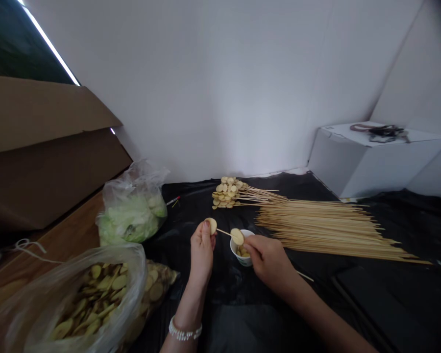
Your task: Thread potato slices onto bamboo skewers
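Note:
Between the fingers and thumb of my left hand [203, 245] is a round potato slice [212, 225] at the tip of a thin wooden skewer [224, 232]. A second slice [237, 236] is threaded farther along, close to the fingers of my right hand [266, 255]. That hand is closed around the skewer, whose other end sticks out past the wrist. Just behind and below the right fingers stands a white paper cup [244, 260] with several slices in it, partly hidden by the hand.
Loaded skewers [228, 192] lie at the back beside a wide row of bare skewers [327, 228]. An open plastic bag of slices [95, 299] stands front left, with a bag of pale green vegetables [132, 211] behind it. A white box [375, 159] is at the right.

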The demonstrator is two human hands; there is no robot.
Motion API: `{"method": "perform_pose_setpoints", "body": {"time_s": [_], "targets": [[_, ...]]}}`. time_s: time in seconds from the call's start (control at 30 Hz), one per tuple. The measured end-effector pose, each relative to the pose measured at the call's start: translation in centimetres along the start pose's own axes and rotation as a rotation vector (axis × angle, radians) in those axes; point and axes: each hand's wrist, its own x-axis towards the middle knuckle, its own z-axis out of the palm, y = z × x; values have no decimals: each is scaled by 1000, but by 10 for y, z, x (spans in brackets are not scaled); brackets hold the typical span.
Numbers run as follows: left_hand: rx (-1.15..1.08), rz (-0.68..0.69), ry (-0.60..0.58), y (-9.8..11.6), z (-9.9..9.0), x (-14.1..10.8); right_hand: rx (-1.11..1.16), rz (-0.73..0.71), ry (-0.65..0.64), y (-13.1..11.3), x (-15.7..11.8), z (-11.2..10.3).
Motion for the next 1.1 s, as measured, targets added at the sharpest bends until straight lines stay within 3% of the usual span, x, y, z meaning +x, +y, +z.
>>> {"method": "perform_pose_setpoints", "body": {"time_s": [0.1, 0.17, 0.23, 0.37, 0.43, 0.5, 0.63, 0.7, 0.8, 0.97, 1.03, 1.1], "targets": [[0, -8, 27, 1, 1, -1, -263, -175, 134, 2, -3, 7], [5, -2, 21, 2, 1, -1, -282, -185, 146, 2, -3, 7], [2, 6, 7, 2, 1, -2, -145, -107, 85, 0, -2, 3], [2, 15, -22, 1, 1, -1, 235, 145, -155, -4, 3, -8], [10, 4, -15, -1, 1, -1, 294, 203, -211, -3, 4, -8], [20, 0, -5, -2, 1, -1, 207, 161, -147, -1, 3, -5], [35, 7, 15, -3, 1, 0, -194, -92, 104, 2, -3, 6], [38, 9, 20, -3, 1, 0, -272, -135, 142, 0, -4, 8], [36, 1, 13, -2, 1, -1, -82, -27, 57, -3, -3, 3], [21, -10, -19, -3, 1, -2, 374, 241, -222, -6, 3, -9], [25, -10, -33, -3, 1, -2, 381, 252, -233, -6, 4, -8], [34, -4, -31, -3, 1, -1, 217, 171, -136, -5, 2, -4]]}}
